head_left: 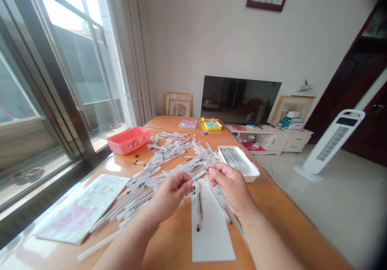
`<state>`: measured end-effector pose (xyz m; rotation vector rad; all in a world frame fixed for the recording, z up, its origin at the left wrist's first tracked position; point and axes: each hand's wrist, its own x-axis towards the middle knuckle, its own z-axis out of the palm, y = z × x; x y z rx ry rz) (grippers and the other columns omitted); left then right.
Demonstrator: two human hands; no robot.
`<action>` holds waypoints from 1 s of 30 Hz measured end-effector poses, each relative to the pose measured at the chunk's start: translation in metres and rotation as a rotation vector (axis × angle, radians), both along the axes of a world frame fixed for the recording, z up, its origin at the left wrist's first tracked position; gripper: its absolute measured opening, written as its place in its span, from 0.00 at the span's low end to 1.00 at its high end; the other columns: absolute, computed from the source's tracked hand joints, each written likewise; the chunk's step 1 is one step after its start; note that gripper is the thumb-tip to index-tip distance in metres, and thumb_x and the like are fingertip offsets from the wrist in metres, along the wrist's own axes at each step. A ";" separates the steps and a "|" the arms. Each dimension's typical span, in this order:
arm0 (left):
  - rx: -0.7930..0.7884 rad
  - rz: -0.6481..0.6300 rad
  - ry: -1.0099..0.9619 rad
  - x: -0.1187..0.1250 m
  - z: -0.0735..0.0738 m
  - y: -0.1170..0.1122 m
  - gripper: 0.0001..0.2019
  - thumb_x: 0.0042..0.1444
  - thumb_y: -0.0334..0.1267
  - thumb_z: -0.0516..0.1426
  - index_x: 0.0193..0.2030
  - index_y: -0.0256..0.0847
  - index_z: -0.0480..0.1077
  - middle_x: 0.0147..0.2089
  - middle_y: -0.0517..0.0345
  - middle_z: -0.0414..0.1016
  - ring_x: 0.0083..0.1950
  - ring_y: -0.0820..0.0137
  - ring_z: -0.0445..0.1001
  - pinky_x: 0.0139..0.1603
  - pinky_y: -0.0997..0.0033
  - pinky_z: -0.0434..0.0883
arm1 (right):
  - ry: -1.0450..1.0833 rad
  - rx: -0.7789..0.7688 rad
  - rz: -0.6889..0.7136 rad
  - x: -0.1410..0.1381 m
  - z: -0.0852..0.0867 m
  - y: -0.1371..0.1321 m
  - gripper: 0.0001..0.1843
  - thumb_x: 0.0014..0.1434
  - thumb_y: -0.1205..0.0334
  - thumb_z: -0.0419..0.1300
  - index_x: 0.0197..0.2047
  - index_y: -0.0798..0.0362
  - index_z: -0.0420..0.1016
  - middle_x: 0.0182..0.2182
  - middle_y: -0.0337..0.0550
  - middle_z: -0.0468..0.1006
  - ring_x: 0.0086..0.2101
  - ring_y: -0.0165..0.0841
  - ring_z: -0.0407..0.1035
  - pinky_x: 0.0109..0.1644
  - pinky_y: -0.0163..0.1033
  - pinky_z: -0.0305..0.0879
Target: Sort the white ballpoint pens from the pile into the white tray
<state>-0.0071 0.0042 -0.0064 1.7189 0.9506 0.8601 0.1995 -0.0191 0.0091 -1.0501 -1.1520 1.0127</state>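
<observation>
The left forearm [136, 229] is bare over its full visible length, with a smooth, tapered form that is widest at the lower edge of the view. The left grip [174, 190] is a bare hand, rounded across the back. The right forearm [261, 231] is likewise bare, with matching taper. The right grip [232, 184] is a bare hand of similar build. Fingernail detail is too small to tell.

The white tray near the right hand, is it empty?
No: slim, greyish, pen-like sticks lie side by side inside the white tray.
</observation>
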 end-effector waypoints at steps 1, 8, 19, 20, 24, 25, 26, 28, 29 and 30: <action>-0.001 0.000 0.002 0.000 0.000 0.000 0.15 0.65 0.50 0.55 0.38 0.39 0.69 0.34 0.59 0.71 0.35 0.72 0.65 0.37 0.72 0.61 | -0.004 -0.002 0.002 0.000 0.000 0.000 0.16 0.59 0.51 0.66 0.44 0.54 0.81 0.32 0.43 0.78 0.31 0.31 0.69 0.35 0.37 0.68; 0.009 -0.007 0.016 -0.001 -0.001 -0.001 0.15 0.65 0.51 0.55 0.38 0.39 0.70 0.35 0.58 0.73 0.35 0.71 0.66 0.38 0.71 0.62 | -0.018 -0.027 0.030 -0.001 0.001 -0.003 0.17 0.58 0.50 0.66 0.44 0.54 0.81 0.35 0.45 0.79 0.33 0.33 0.70 0.36 0.37 0.69; 0.030 -0.013 0.080 -0.003 0.001 -0.001 0.16 0.65 0.51 0.54 0.37 0.40 0.69 0.34 0.59 0.71 0.34 0.72 0.64 0.36 0.72 0.60 | -0.010 -0.048 0.087 0.001 -0.002 -0.001 0.16 0.59 0.51 0.66 0.43 0.54 0.80 0.35 0.46 0.80 0.34 0.33 0.71 0.35 0.36 0.69; 0.029 -0.013 0.083 -0.003 0.001 -0.001 0.16 0.65 0.51 0.54 0.37 0.40 0.69 0.34 0.59 0.71 0.34 0.72 0.64 0.36 0.71 0.60 | -0.012 -0.050 0.090 0.001 -0.002 -0.001 0.16 0.59 0.50 0.66 0.43 0.54 0.80 0.35 0.46 0.80 0.34 0.33 0.71 0.35 0.36 0.69; 0.021 -0.020 0.071 -0.003 0.001 -0.001 0.16 0.64 0.51 0.54 0.37 0.39 0.69 0.34 0.59 0.71 0.33 0.72 0.63 0.36 0.71 0.60 | -0.048 -0.051 0.098 0.001 -0.003 -0.002 0.17 0.59 0.48 0.65 0.41 0.54 0.78 0.34 0.46 0.80 0.33 0.33 0.70 0.35 0.37 0.68; 0.023 -0.017 0.068 -0.002 0.000 -0.001 0.16 0.64 0.51 0.55 0.37 0.39 0.69 0.34 0.59 0.71 0.33 0.72 0.63 0.36 0.71 0.60 | -0.064 -0.049 0.097 0.001 -0.003 -0.002 0.17 0.59 0.48 0.65 0.40 0.54 0.78 0.34 0.45 0.79 0.32 0.32 0.70 0.35 0.37 0.68; 0.027 -0.011 0.064 -0.002 0.000 -0.001 0.16 0.64 0.51 0.55 0.38 0.39 0.69 0.34 0.59 0.71 0.33 0.72 0.63 0.36 0.71 0.60 | -0.084 -0.045 0.095 0.001 -0.004 -0.002 0.17 0.60 0.47 0.64 0.39 0.54 0.77 0.33 0.45 0.79 0.31 0.32 0.69 0.35 0.36 0.68; 0.036 0.003 0.064 -0.001 0.000 -0.002 0.16 0.63 0.51 0.55 0.38 0.39 0.70 0.33 0.58 0.71 0.33 0.72 0.63 0.35 0.71 0.61 | -0.141 -0.031 0.078 0.001 -0.006 0.000 0.17 0.61 0.46 0.63 0.38 0.53 0.75 0.31 0.43 0.77 0.29 0.32 0.68 0.32 0.36 0.66; 0.038 0.009 0.067 -0.001 0.000 -0.002 0.16 0.63 0.51 0.56 0.38 0.39 0.70 0.33 0.58 0.71 0.33 0.72 0.63 0.35 0.71 0.61 | -0.186 -0.015 0.062 0.001 -0.008 0.001 0.17 0.61 0.45 0.62 0.37 0.53 0.74 0.29 0.41 0.76 0.28 0.31 0.66 0.31 0.35 0.64; 0.042 0.015 0.073 -0.001 0.000 -0.003 0.15 0.63 0.51 0.56 0.38 0.39 0.70 0.33 0.58 0.71 0.33 0.72 0.63 0.35 0.71 0.61 | -0.242 0.010 0.040 0.001 -0.009 0.002 0.17 0.62 0.45 0.60 0.35 0.52 0.72 0.28 0.39 0.74 0.27 0.30 0.64 0.30 0.35 0.62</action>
